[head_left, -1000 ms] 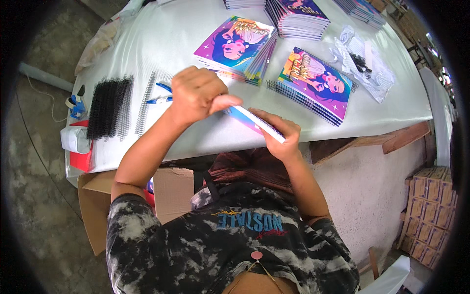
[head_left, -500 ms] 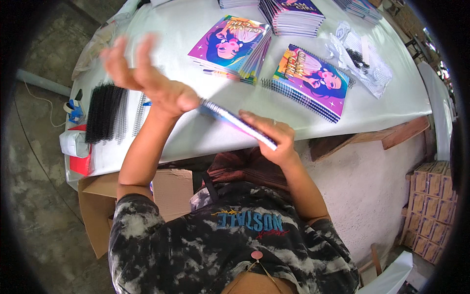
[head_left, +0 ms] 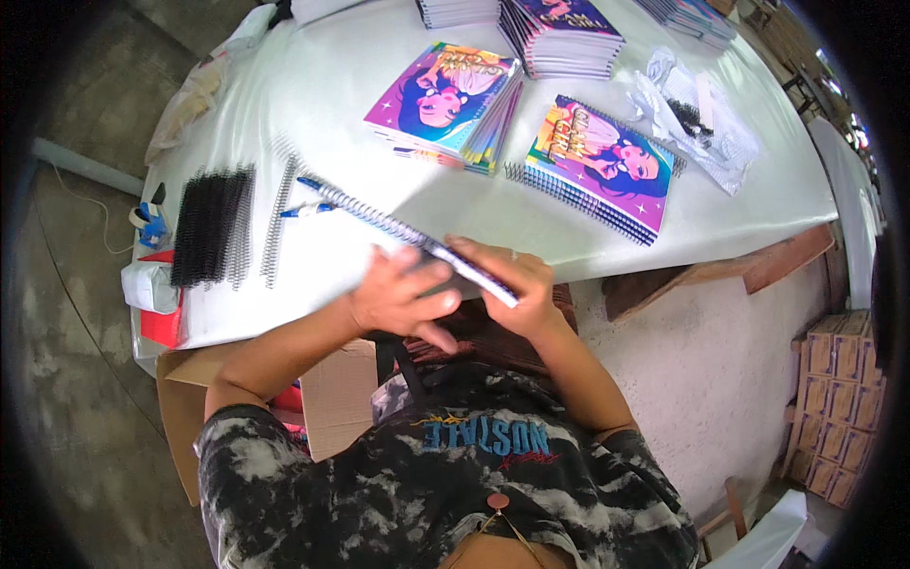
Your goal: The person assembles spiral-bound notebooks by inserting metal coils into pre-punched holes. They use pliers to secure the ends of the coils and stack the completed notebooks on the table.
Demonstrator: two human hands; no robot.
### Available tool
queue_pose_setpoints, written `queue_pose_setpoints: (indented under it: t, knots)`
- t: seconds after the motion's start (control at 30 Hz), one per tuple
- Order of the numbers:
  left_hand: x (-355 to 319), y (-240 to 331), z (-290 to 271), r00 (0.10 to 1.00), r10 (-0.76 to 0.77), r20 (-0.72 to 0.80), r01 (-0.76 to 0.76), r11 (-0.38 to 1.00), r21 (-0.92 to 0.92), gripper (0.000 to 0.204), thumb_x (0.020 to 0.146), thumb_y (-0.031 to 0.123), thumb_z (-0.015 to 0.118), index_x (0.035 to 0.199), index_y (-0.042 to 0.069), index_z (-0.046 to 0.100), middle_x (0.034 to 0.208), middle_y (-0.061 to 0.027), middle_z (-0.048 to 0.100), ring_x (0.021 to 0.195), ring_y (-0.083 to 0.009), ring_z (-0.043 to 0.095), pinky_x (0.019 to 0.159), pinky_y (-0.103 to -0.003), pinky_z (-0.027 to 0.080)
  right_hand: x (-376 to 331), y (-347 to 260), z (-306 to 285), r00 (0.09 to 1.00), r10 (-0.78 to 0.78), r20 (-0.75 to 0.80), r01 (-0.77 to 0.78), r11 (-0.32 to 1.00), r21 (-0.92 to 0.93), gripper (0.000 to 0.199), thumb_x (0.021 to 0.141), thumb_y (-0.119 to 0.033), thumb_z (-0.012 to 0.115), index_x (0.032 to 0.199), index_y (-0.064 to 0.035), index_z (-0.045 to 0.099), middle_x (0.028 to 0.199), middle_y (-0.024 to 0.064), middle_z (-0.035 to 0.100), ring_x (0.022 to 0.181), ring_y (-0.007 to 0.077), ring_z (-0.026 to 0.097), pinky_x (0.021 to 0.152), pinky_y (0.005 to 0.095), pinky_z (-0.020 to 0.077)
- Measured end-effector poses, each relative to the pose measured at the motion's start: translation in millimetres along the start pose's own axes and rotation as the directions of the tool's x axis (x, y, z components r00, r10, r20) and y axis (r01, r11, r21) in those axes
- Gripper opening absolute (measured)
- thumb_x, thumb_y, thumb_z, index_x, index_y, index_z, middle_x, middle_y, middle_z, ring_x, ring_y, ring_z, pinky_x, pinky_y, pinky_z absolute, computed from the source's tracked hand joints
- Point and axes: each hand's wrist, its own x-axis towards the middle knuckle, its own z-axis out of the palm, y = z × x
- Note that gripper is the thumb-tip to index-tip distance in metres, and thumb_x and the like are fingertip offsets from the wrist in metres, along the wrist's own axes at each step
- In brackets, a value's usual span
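Note:
My right hand (head_left: 519, 284) grips a spiral notebook (head_left: 488, 278) by its near end, thumb on top. The notebook is turned edge-on, so its cover hardly shows. A wire coil (head_left: 379, 221) runs along its edge and sticks out past the far left end. My left hand (head_left: 403, 296) is open and slightly blurred, fingers spread, close beside the notebook's near side. Whether its fingertips touch the notebook, I cannot tell. Left of it on the table lie a loose coil (head_left: 280, 228), a small blue tool (head_left: 308, 210) and a bundle of black coils (head_left: 213, 228).
A fanned stack of colourful notebooks (head_left: 441, 100) and a coil-bound stack (head_left: 602, 161) lie on the white table (head_left: 749, 223). Taller stacks (head_left: 569, 38) stand behind. Crumpled wrapping (head_left: 725, 152) holds black coils. An open cardboard box (head_left: 341, 398) sits below the table edge.
My left hand has come down and right, from raised at the notebook's far end to its near side. The notebook stays in my right hand, which has shifted slightly down and left.

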Motion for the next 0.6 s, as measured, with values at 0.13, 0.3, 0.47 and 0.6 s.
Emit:
queue_pose_setpoints:
  t: [0.13,0.3,0.47,0.6]
  knots:
    - [14.6,-8.4,-1.4,0.975,-0.219,-0.046,0.221,0.974,0.039,0.108,0.07,0.079,0.036,0.131,-0.01,0.027,0.135,-0.0322,0.025,0.128,-0.0472,0.02,0.1,-0.061,0.017,3.2,5.4,11.4,0.989,-0.146,0.004,0.145,0.987,0.071,0.038,0.07,0.003,0.062,0.107,0.0002,0.06,0.101,0.0152,0.064,0.088,0.0258,0.065,0.073,0.0315,0.0523]
    - [28.0,7.0,-3.5,0.979,-0.128,-0.158,0.082,0.959,-0.272,0.105,0.068,0.075,0.047,0.129,-0.008,0.029,0.126,-0.0227,0.036,0.124,-0.041,0.027,0.098,-0.057,0.026,11.1,14.9,4.0,0.998,-0.036,-0.046,0.04,0.996,0.078,0.036,0.07,0.008,0.057,0.105,0.0016,0.062,0.1,0.0152,0.065,0.085,0.0271,0.066,0.072,0.031,0.0522]
    - [37.3,-9.7,12.3,0.777,-0.566,-0.277,0.421,0.793,-0.44,0.099,0.074,0.073,0.041,0.133,-0.004,0.025,0.133,-0.0278,0.021,0.128,-0.0449,0.018,0.101,-0.056,0.013,10.7,6.3,14.0,0.992,-0.126,-0.013,0.127,0.991,0.048,0.037,0.069,0.003,0.06,0.107,0.0018,0.06,0.101,0.0152,0.064,0.084,0.0254,0.066,0.07,0.0322,0.0526]
    - [18.8,32.4,9.7,0.927,-0.365,-0.088,0.316,0.883,-0.347,0.086,0.078,0.066,0.043,0.129,-0.004,0.038,0.122,-0.0339,0.04,0.122,-0.0459,0.033,0.1,-0.055,0.021,2.1,7.7,7.3,0.999,-0.043,0.011,0.043,0.999,-0.029,0.039,0.068,0.001,0.061,0.107,0.0011,0.059,0.1,0.0151,0.064,0.084,0.0256,0.065,0.07,0.0327,0.0525]
